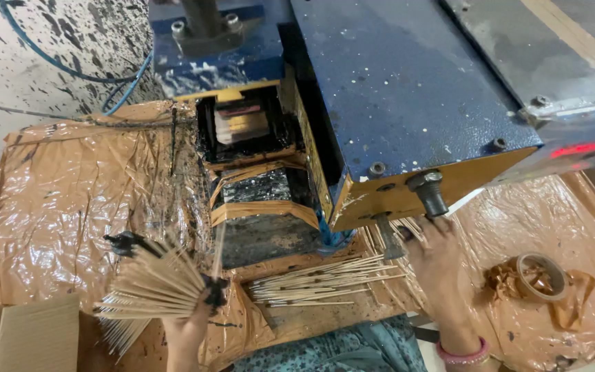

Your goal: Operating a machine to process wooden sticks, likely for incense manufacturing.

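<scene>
A table wrapped in shiny brown plastic sheet (56, 186) fills the view, stained black towards the machine (394, 89). Left of the machine the wall is pale and spattered with black, with a blue hose (56, 62) running along it. A cardboard box (29, 337) sits at the lower left corner, well left of the machine.

The left hand (191, 324), below and left of the machine's black opening, is closed around a fan of thin pale sticks (153, 286); its fingertips are blackened, and the sticks spread up and to the left.

The machine is a blue metal box with yellow edges, its central slot caked with black paste. Just in front of it a loose pile of sticks (325, 279) lies flat on the table.

The right hand (439, 262) reaches up to the machine's front right corner, its fingers at the dark levers (428, 193) and more sticks under them; how tightly it grips I cannot tell. A pink bangle (463, 355) circles that wrist.

Right of the machine, a roll of brown tape (535, 275) rests on the sheet.
</scene>
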